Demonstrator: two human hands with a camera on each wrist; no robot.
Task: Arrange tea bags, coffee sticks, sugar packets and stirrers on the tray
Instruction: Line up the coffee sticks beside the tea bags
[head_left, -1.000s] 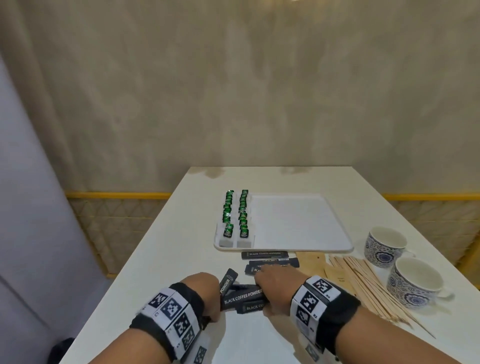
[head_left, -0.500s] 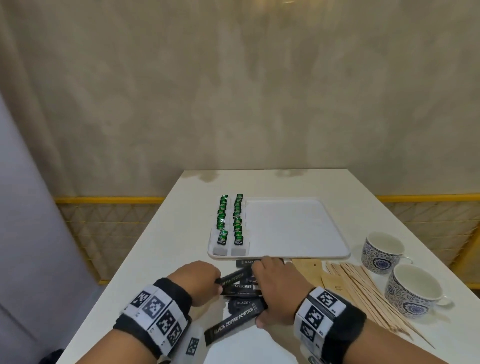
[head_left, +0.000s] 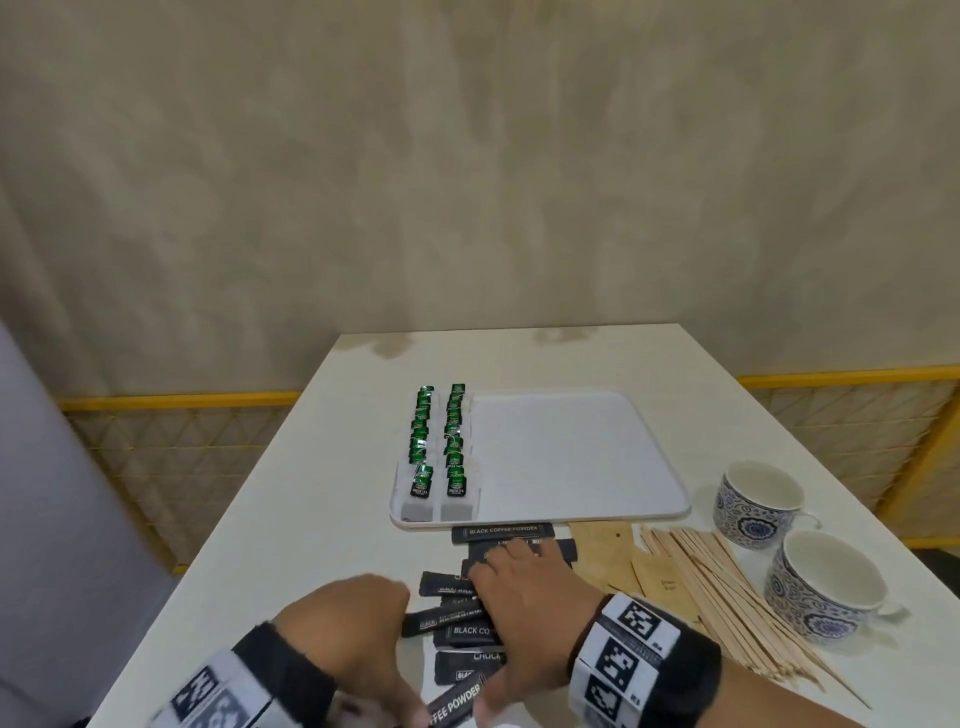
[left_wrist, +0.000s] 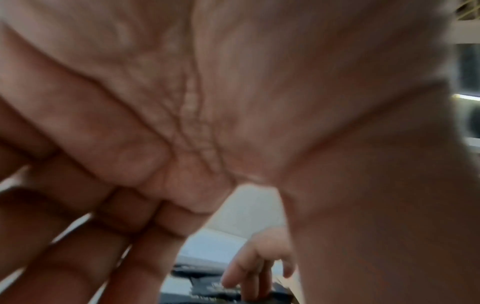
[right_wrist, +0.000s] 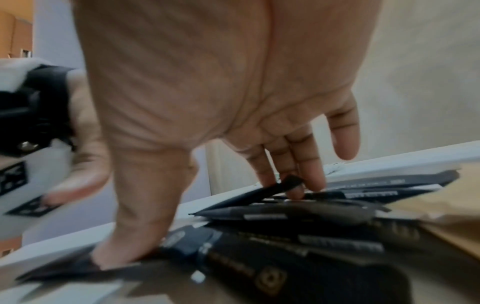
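Several black coffee sticks (head_left: 467, 631) lie fanned out on the white table just in front of the white tray (head_left: 571, 457). My right hand (head_left: 524, 597) lies spread over them with straight fingers; its thumb (right_wrist: 122, 253) presses one stick and its fingertips (right_wrist: 296, 185) touch others. My left hand (head_left: 358, 634) is blurred, just left of the sticks, fingers fairly straight in the left wrist view and holding nothing. Two rows of green-tagged tea bags (head_left: 439, 452) fill the tray's left side. Brown sugar packets (head_left: 608, 551) and wooden stirrers (head_left: 727, 603) lie to the right.
Two blue-patterned cups (head_left: 756, 501) (head_left: 826, 590) stand at the right edge of the table (head_left: 311, 493), beside the stirrers. A beige wall rises behind the table's far edge. A yellow-framed mesh barrier (head_left: 182, 441) runs below on both sides.
A second ago both hands held the bunched sticks. Now the sticks lie spread toward me under my flat right hand, and my left hand has drawn back toward the near edge.
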